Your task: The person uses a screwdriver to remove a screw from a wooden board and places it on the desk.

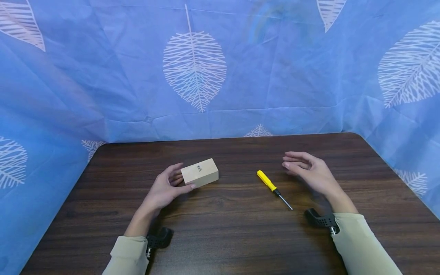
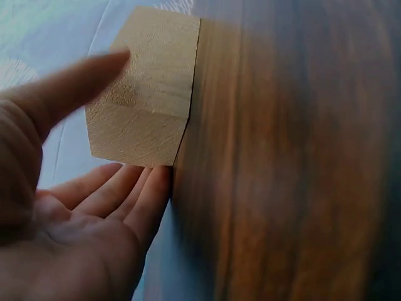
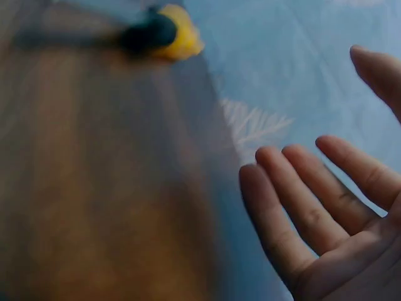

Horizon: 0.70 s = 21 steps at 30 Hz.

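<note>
A pale wooden block point(image 1: 200, 172) with a small dark mark on top lies on the table, left of the middle. Around its left end is my left hand point(image 1: 168, 185), thumb along the near side and fingers at the end and far side. In the left wrist view the thumb passes in front of the block point(image 2: 153, 75), and the fingertips point(image 2: 160, 182) are at its end; firm contact is unclear. A yellow-handled screwdriver point(image 1: 267, 181) lies right of the middle, its tip towards the near right. Beyond it, my right hand point(image 1: 311, 170) hovers with relaxed fingers, holding nothing.
The dark wood-grain table point(image 1: 220, 236) has a rounded far right corner. Blue cloth point(image 1: 261, 76) with white leaf prints hangs behind and at both sides. Black wrist-worn devices point(image 1: 160, 237) sit at both cuffs.
</note>
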Each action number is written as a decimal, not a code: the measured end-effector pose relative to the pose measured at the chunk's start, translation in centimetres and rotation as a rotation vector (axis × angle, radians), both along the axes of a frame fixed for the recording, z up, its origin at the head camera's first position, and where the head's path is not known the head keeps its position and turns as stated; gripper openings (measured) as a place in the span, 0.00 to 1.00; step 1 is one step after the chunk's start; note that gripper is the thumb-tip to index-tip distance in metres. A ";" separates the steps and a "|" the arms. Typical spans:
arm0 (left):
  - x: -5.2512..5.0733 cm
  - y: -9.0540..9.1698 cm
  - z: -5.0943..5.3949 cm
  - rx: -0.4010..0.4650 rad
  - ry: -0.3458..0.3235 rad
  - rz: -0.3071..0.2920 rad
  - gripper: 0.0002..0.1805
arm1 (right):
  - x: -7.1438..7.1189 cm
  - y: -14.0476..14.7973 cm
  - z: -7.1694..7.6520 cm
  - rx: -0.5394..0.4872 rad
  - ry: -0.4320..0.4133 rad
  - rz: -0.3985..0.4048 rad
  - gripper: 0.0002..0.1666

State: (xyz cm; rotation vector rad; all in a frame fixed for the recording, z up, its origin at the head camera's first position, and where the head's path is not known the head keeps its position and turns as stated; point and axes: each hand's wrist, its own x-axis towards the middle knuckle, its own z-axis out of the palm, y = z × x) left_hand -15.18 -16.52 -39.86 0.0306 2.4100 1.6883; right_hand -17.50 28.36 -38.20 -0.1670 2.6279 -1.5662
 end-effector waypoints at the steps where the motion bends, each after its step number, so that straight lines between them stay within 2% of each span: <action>1: 0.0 0.0 -0.2 0.003 -0.002 0.010 0.45 | -0.1 0.2 -0.5 -0.043 -0.015 0.006 0.40; 3: 0.0 0.0 -0.5 0.010 -0.010 0.031 0.38 | -0.3 0.4 -1.3 -0.105 -0.032 0.015 0.39; 5: -0.1 -0.1 -0.7 0.017 -0.022 0.045 0.33 | -0.3 0.5 -1.8 -0.106 -0.041 0.018 0.38; 12: -0.2 -0.2 -0.8 0.025 -0.039 0.056 0.33 | -0.5 -0.2 -1.6 0.156 -0.078 0.025 0.34; 21: -0.2 -0.1 -1.1 0.012 -0.036 0.061 0.34 | -0.3 -1.9 -1.0 0.316 -0.080 0.067 0.31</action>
